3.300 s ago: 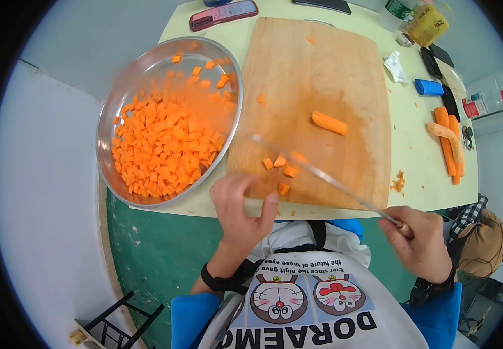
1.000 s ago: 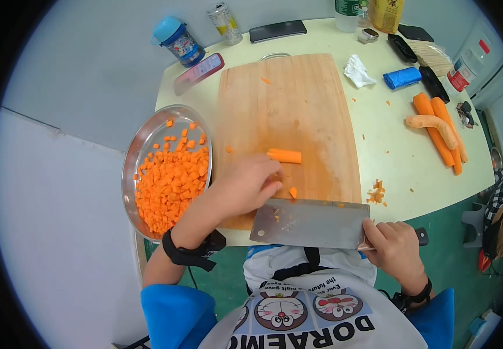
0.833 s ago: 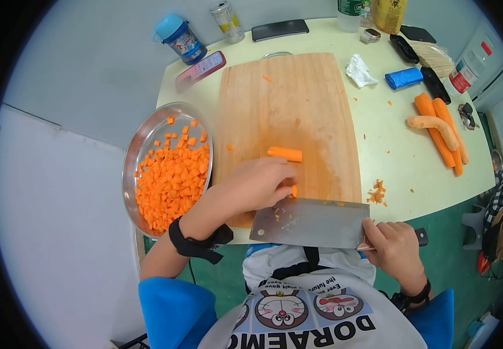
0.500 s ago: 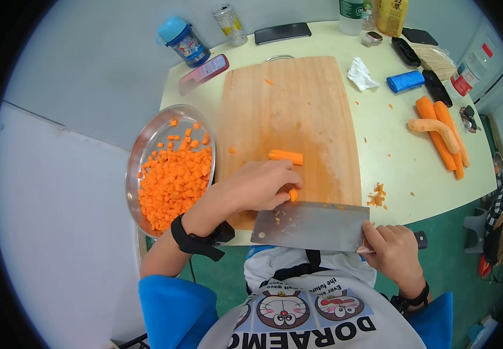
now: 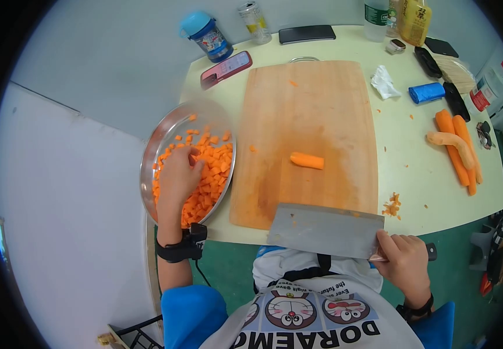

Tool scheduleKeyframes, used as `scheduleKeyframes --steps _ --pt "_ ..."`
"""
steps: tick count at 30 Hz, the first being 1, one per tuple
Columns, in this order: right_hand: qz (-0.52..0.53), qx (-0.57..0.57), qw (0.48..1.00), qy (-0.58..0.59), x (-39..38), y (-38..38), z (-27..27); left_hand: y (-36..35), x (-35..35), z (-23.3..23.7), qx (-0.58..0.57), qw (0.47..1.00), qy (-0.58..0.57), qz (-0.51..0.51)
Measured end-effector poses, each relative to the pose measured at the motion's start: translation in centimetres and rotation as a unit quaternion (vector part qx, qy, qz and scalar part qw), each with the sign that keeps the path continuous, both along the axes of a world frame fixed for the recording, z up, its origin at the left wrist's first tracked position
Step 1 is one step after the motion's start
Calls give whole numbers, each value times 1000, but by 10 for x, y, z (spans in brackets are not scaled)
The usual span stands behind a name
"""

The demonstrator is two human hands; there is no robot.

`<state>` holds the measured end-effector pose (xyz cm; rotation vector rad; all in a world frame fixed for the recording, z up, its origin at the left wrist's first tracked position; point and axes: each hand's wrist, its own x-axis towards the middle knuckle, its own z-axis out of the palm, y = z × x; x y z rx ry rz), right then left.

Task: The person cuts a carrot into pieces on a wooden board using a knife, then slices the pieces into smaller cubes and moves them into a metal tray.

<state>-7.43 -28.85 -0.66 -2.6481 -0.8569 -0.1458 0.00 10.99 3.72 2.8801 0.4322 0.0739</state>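
Observation:
My left hand (image 5: 178, 172) is over the oval metal tray (image 5: 147, 157) of diced carrot (image 5: 212, 181). Its thumb and forefinger are apart, with nothing visible between them; the other fingers are partly hidden. My right hand (image 5: 404, 260) grips the handle of a broad cleaver (image 5: 325, 230), whose blade lies flat along the near edge of the wooden cutting board (image 5: 312, 110). A short length of carrot (image 5: 307, 161) rests alone near the board's middle.
Peeled carrots (image 5: 458, 152) lie on the table's right side, near a blue roll (image 5: 427, 92) and a crumpled tissue (image 5: 385, 82). Carrot scraps (image 5: 392, 205) are right of the board. Phones (image 5: 226, 69), a blue flask (image 5: 209, 39) and a can (image 5: 255, 23) line the back left.
My left hand has gone from the board to the tray, and the small carrot bit under its fingers has left the board. My right hand still holds the cleaver at the near edge.

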Motion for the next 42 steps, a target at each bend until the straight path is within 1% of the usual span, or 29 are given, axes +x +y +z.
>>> scheduleKeyframes --steps 2,4,6,7,9,11,12,14,16,18,19,20,22,23,24,25,27,32,33,34,35,37,39,40,42 --pt "-4 -8 1000 10 1 0 1 2 -5 -6 143 981 -125 -40" --pt "-2 -8 1000 8 1 1 2 -18 1 -5 46 985 -136 -100" --pt "4 -7 1000 2 3 -2 5 -41 11 -17 -30 963 -141 -227" --pt "11 6 1000 2 5 -7 11 -55 15 -20 -91 949 -121 -275" --pt "31 18 999 -8 8 -20 20 -75 23 -36 -53 941 -90 -323" --pt "-64 109 992 -1 -1 -31 23 -88 27 -54 -98 924 -103 -354" --pt "-54 109 993 -6 -5 -31 24 -92 28 -57 -95 927 -110 -346" --pt "-200 186 961 32 -12 -33 25 -100 28 -56 -82 932 -70 -346" --pt "-204 172 963 42 -12 -37 25 -101 20 -59 -95 932 -95 -336" --pt "-224 183 955 74 -9 -34 23 -103 2 -58 -84 957 -71 -268" --pt "-224 181 955 72 -8 -29 26 -102 -8 -59 -93 957 -86 -261" --pt "-226 163 957 79 -5 -21 32 -102 -19 -57 -95 957 -86 -262" --pt "-230 142 959 88 2 -12 40 -103 -39 -51 -94 970 -103 -198" --pt "-221 104 964 106 5 -10 43 -101 -46 -54 -98 970 -103 -199" --pt "-212 66 967 124 9 -8 45 -100 -53 -57 -107 974 -103 -172" --pt "-214 61 967 124 13 -1 48 -99 -58 -60 -117 977 -102 -144" --pt "-172 34 980 95 20 15 52 -99 -65 -63 -122 976 -114 -143" --pt "-140 -9 986 84 32 33 50 -102 -71 -64 -123 973 -137 -139" --pt "-128 -26 988 83 33 35 51 -102 -70 -64 -136 964 -172 -149" --pt "-131 -30 987 82 34 37 51 -103 -70 -64 -149 954 -207 -160" --pt "-131 -34 987 83 34 38 51 -103 -69 -68 -155 952 -209 -161" --pt "-132 -40 987 83 35 40 54 -102 -68 -79 -126 947 -208 -208" --pt "-157 -46 977 138 35 42 57 -103 -69 -83 -136 944 -216 -210" --pt "-161 -48 976 139 35 43 56 -103 -69 -84 -142 941 -224 -210" --pt "-115 -22 989 91 36 44 51 -104 -71 -83 -147 937 -228 -218"
